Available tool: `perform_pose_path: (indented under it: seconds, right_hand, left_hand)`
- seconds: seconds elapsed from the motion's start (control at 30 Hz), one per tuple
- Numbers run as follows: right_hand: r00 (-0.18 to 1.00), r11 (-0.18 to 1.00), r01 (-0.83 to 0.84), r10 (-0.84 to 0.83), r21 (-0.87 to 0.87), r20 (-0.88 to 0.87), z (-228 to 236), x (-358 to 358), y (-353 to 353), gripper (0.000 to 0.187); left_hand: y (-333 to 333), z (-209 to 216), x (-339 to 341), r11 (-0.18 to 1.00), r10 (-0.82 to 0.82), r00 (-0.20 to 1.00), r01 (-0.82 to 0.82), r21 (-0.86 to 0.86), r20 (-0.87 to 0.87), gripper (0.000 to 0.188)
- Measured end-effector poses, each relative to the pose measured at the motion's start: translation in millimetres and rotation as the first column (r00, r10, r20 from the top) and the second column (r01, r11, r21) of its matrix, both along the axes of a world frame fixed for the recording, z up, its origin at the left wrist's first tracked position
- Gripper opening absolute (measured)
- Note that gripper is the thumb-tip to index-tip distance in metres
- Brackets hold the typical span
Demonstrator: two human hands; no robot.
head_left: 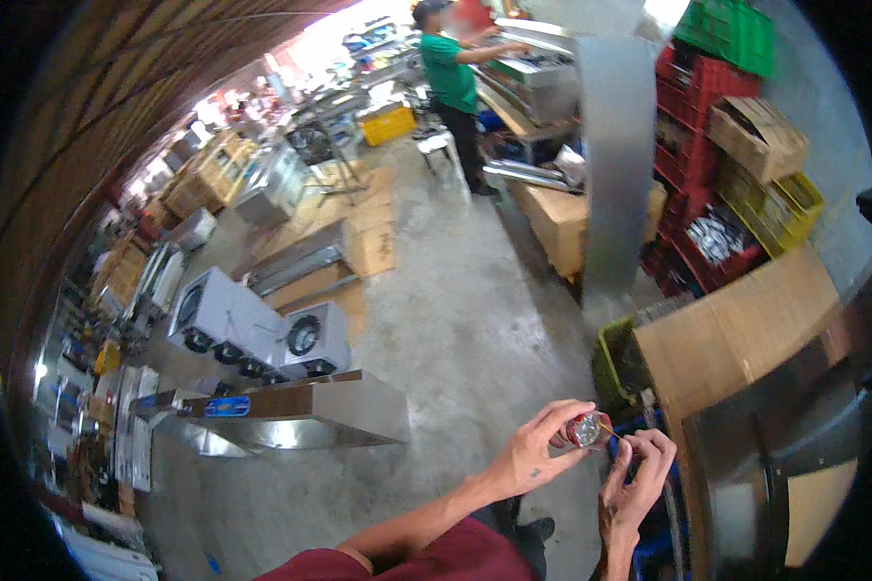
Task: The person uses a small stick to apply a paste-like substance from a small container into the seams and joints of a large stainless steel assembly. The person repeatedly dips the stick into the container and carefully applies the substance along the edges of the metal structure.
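My left hand point(536, 449) is closed around a small round red item with a silvery face point(587, 430), perhaps a little can or jar; its exact kind is too small to tell. Just to the right, my right hand point(639, 474) is pinched on a thin yellowish stick-like piece point(607, 428). The far end of that piece reaches the edge of the round item. Both hands are held up in front of me, above the floor and near the workbench edge on my right.
A cardboard sheet point(741, 329) covers part of the bench at right, above a green crate point(614, 368). Red crates point(683, 145) stack behind a metal column point(618, 165). Left stand grey fan units point(233, 315) and a steel hood point(354, 412). A co-worker in green point(451, 77) stands farther off.
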State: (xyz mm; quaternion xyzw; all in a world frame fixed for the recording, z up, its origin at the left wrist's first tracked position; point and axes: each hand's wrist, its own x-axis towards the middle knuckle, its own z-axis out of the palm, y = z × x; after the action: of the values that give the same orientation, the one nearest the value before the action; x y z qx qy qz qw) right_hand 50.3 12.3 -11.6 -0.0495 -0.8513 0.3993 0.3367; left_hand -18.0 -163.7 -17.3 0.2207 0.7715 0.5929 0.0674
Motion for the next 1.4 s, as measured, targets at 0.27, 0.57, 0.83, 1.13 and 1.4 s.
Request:
perform_pose_path:
  seconds: [0.27,0.57,0.83,1.13,1.4]
  right_hand:
    - [0.969,0.953,0.231,-0.242,0.195,0.039,-17,-20,35,0.034]
    - [0.858,0.853,0.478,-0.505,0.209,0.096,-39,-50,51,0.034]
    - [0.617,0.618,0.785,-0.786,-0.053,-0.03,-147,-3,119,0.016]
    - [0.541,0.645,0.754,-0.715,-0.12,-0.444,-367,-10,224,0.015]
    - [0.483,0.495,0.845,-0.542,0.203,-0.687,-399,-21,243,0.024]
  left_hand:
    - [57,-20,-68,0.955,-0.295,0.927,0.282,-0.085,-0.231,0.072]
    - [118,-55,-141,0.824,-0.565,0.793,0.554,-0.115,-0.227,0.073]
    - [177,-178,-187,0.836,-0.548,0.823,0.548,-0.045,-0.149,0.07]
    - [309,-336,-229,0.904,-0.35,0.871,0.411,0.121,-0.345,0.065]
    - [323,-375,-241,0.922,-0.184,0.817,0.337,0.193,-0.547,0.066]
